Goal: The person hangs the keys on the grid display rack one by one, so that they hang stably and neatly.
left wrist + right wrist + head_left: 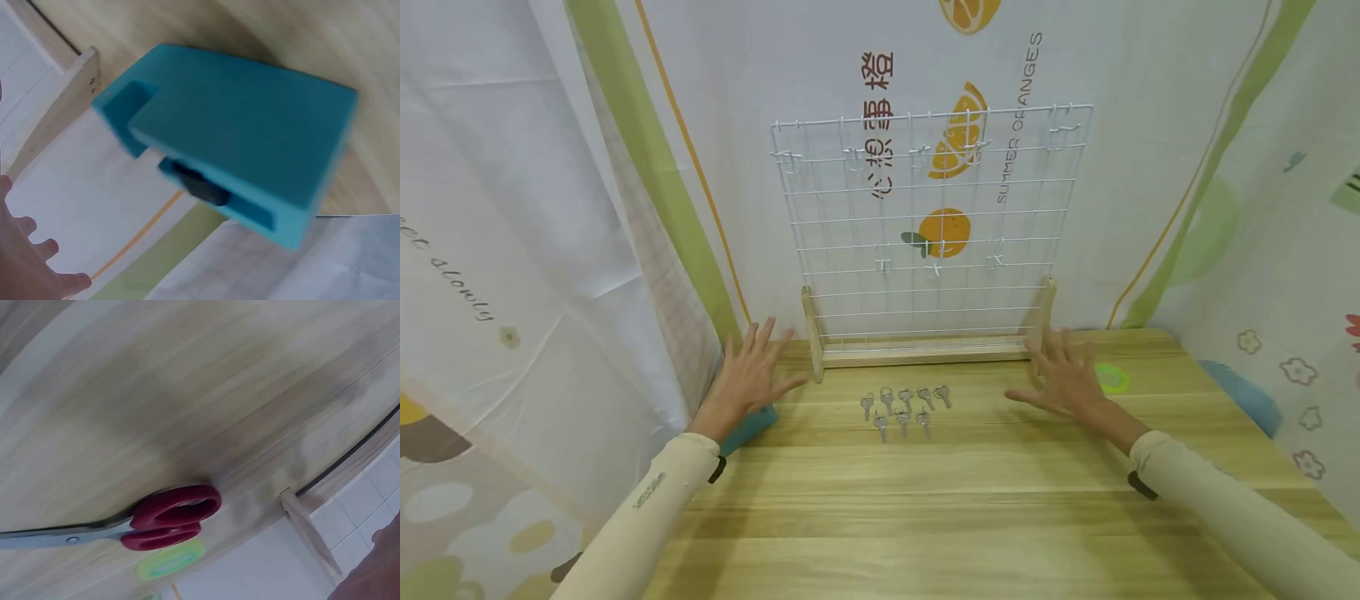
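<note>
Across the back of the wood-grained table, a white wire grid with small white hooks stands in a pale wooden stand, eight silvery keys with small rings lying before it in two rows, while the left hand and right hand flank it, fingers spread, holding nothing. Right fingertips overlap the stand's post, contact unclear, and the hooks blur into the printed cloth behind. Red-handled scissors, blades cut off, lie near a yellow-green ring; the left wrist partly covers a teal block.
</note>
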`<state>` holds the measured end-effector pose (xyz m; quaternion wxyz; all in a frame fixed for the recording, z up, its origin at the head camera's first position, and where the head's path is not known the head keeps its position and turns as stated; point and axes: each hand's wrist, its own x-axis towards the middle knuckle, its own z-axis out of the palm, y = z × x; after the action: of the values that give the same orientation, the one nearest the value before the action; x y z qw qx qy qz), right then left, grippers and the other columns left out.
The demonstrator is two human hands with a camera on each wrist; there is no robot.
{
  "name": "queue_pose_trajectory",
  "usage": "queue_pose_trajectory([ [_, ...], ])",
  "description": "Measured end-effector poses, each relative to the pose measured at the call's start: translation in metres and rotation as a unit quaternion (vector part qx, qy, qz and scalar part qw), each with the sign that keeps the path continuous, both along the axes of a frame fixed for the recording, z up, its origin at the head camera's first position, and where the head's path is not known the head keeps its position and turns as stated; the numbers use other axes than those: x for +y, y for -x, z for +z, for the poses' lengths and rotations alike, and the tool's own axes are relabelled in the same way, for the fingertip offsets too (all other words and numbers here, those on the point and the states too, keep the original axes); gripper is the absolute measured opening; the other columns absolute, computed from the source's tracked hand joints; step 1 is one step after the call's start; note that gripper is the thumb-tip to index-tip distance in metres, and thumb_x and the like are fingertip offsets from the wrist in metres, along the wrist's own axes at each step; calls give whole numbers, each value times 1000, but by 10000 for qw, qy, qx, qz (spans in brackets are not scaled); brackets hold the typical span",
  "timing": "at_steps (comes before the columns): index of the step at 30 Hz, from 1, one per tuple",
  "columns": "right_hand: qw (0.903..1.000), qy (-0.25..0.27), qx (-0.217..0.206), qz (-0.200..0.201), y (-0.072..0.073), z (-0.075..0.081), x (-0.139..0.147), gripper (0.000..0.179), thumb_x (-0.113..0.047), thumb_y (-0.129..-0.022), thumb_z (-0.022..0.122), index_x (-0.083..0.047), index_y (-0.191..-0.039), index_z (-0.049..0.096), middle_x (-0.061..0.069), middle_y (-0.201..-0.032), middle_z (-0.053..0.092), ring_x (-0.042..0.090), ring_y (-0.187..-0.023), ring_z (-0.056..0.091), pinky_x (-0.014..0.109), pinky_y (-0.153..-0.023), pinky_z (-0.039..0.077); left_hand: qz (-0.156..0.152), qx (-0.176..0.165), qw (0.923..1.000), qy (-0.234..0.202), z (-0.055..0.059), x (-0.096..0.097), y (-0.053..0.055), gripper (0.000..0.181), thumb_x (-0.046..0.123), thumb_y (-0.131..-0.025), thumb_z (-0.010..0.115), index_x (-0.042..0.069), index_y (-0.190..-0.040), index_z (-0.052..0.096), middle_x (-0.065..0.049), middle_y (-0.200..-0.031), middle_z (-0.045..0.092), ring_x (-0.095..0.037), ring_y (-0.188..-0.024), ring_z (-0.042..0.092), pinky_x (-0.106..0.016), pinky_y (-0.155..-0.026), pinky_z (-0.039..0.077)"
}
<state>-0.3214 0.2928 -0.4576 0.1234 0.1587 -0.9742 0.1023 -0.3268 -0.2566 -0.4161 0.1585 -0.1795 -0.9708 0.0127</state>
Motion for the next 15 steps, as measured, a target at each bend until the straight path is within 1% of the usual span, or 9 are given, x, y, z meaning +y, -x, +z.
queue_pose_trajectory([
  [3,10000,-41,13,16,0,0,-6,105,-65,-85,74,-4,-160,36,33,-166,15,58,-152,4,87,-112,0,-37,6,10000,-84,9,3,5,87,63,-98,61,14,-164,34,-24,-169,20,-51,-152,23,-82,-112,26],
  [7,10000,-18,-42,57,-1,1,-14,104,-65,-85,74,-6,-161,35,32,-168,14,56,-153,5,85,-114,0,-163,165,9994,-254,20,8,12,82,56,-99,64,13,-163,35,-25,-167,25,-51,-149,28,-81,-110,31],
  [9,10000,-44,-49,71,-2,2,-19,103,-64,-86,74,-5,-161,36,32,-167,14,56,-153,6,85,-114,1,-207,180,9992,-296,24,10,17,80,54,-100,64,14,-163,34,-25,-166,27,-50,-149,30,-79,-111,33],
  [11,9999,-105,21,97,-3,1,-23,102,-64,-86,74,-6,-161,37,30,-168,15,56,-153,8,86,-114,2,-239,162,9990,-352,28,13,21,80,53,-101,64,14,-163,33,-25,-166,28,-49,-148,31,-77,-112,34],
  [15,9995,-149,212,166,-4,-2,-32,101,-64,-85,75,-7,-160,40,29,-167,18,56,-153,10,85,-114,6,-290,175,9984,-460,35,15,28,80,52,-102,63,13,-164,31,-25,-164,32,-49,-146,35,-74,-110,39],
])
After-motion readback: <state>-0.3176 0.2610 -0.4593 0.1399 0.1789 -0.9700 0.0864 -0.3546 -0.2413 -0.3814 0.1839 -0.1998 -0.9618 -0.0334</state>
